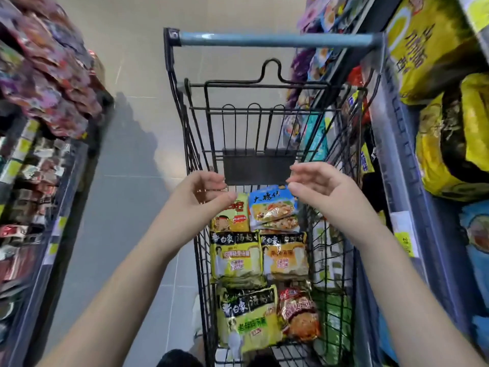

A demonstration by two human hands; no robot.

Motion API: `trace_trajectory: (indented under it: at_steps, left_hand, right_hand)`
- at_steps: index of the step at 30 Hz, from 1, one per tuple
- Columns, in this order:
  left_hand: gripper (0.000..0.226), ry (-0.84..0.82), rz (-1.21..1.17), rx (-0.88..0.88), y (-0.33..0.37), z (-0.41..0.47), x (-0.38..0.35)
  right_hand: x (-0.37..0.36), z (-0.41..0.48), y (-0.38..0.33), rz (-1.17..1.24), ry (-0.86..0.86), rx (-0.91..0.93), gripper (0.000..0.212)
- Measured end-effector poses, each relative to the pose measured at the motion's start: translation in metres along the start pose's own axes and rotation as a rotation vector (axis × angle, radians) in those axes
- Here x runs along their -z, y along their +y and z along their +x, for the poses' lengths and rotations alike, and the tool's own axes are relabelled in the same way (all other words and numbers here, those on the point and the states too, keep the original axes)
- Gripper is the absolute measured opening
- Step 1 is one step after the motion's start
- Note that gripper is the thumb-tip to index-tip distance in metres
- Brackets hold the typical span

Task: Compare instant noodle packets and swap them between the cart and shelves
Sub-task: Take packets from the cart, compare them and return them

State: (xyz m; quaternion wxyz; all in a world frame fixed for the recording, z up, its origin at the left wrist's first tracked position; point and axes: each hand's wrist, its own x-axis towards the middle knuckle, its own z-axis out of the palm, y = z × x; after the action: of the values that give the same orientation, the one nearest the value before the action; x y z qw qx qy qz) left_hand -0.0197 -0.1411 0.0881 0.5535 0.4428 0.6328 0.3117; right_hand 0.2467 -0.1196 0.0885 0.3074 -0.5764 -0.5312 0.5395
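Observation:
A black wire shopping cart with a blue handle bar stands in the aisle. Several instant noodle packets lie in it: a blue one and a yellow-red one at the far end, two yellow ones in the middle, a yellow-green one and a red one nearest me. My left hand and my right hand hover above the cart's far end, fingers curled and apart, holding nothing.
Shelves line both sides. The left shelf carries purple and red noodle packets. The right shelf sits tight against the cart, stacked with large yellow multipacks and blue packs. A tiled floor runs ahead.

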Motion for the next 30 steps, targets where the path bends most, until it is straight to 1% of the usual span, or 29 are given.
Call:
trace_trajectory:
  at_steps: [3, 5, 8, 11, 13, 17, 20, 22, 25, 28, 30]
  left_hand:
    - [0.033, -0.006, 0.021, 0.069, -0.019, 0.02, -0.013]
    - [0.033, -0.02, 0.05, 0.102, -0.032, 0.033, -0.02]
    - [0.034, -0.042, 0.075, 0.131, -0.046, 0.047, -0.026]
    - [0.034, -0.05, 0.067, 0.155, -0.055, 0.059, -0.03]
    - [0.035, -0.059, 0.056, 0.175, -0.058, 0.066, -0.031]
    - [0.036, -0.062, 0.049, 0.188, -0.063, 0.078, -0.029]
    - [0.04, -0.053, 0.051, 0.189, -0.068, 0.084, -0.028]
    - [0.047, -0.052, 0.058, 0.201, -0.074, 0.087, -0.029]
    - [0.049, -0.048, 0.075, 0.229, -0.081, 0.09, -0.029]
    - [0.05, -0.037, 0.083, 0.237, -0.086, 0.093, -0.027]
    - [0.05, -0.036, 0.093, 0.239, -0.087, 0.094, -0.026]
  right_hand:
    - [-0.001, 0.027, 0.039, 0.007, 0.014, -0.08, 0.052]
    - [-0.002, 0.044, 0.065, 0.011, 0.017, -0.136, 0.057]
    - [-0.001, 0.065, 0.103, 0.028, 0.032, -0.2, 0.054]
    - [-0.001, 0.086, 0.144, 0.014, 0.052, -0.27, 0.04]
    - [-0.005, 0.098, 0.169, -0.024, 0.076, -0.333, 0.04]
    - [-0.02, 0.126, 0.213, -0.173, 0.112, -0.456, 0.056]
    - [-0.027, 0.147, 0.237, -0.415, 0.118, -0.547, 0.072]
    - [-0.03, 0.156, 0.248, -0.533, 0.111, -0.583, 0.079]
    - [-0.035, 0.163, 0.256, -0.579, 0.132, -0.603, 0.086]
    - [-0.039, 0.165, 0.263, -0.628, 0.127, -0.662, 0.092]
    - [-0.04, 0.164, 0.269, -0.6, 0.11, -0.686, 0.093]
